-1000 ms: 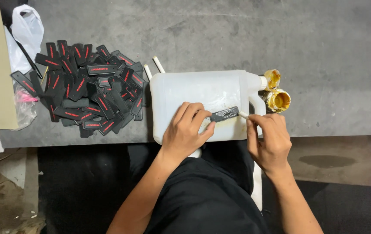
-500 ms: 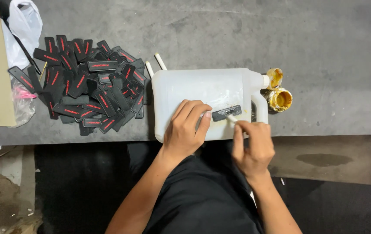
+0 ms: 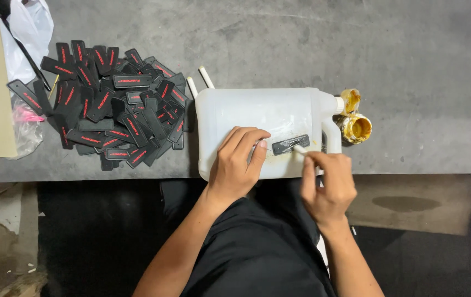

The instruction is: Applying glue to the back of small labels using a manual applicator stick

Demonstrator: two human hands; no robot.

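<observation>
Patch [image 3: 291, 144], a small flat black strip that looked like rubber, lay on the broad side of a white jug [image 3: 246, 113], near the jug's handle. Its long axis ran roughly left to right across the view, the right end tipped slightly up toward the far edge of the tabletop [image 3: 411, 66]. The left hand [image 3: 238, 162] rested flat on the jug, fingers loosely curled and open, the fingertips just beside the patch's left end, gripping nothing. The right hand [image 3: 329, 184] was closed around a thin white stick [image 3: 300, 148], pinched between thumb and fingers, with the stick's tip touching the patch's right end. Yellowish smears showed on the jug's surface around the patch.

The jug was translucent white plastic, smooth and boxy, lying on its side with its neck pointing right. Beyond the neck stood a small round pot [image 3: 355, 127] caked with glossy amber glue, and its lid [image 3: 350, 100] just behind, equally smeared. Two more white sticks [image 3: 200, 80] poked out behind the jug's far left corner. To the left lay a heap of patches [image 3: 109, 104], black with red markings, overlapping at all angles on the rough grey tabletop.
</observation>
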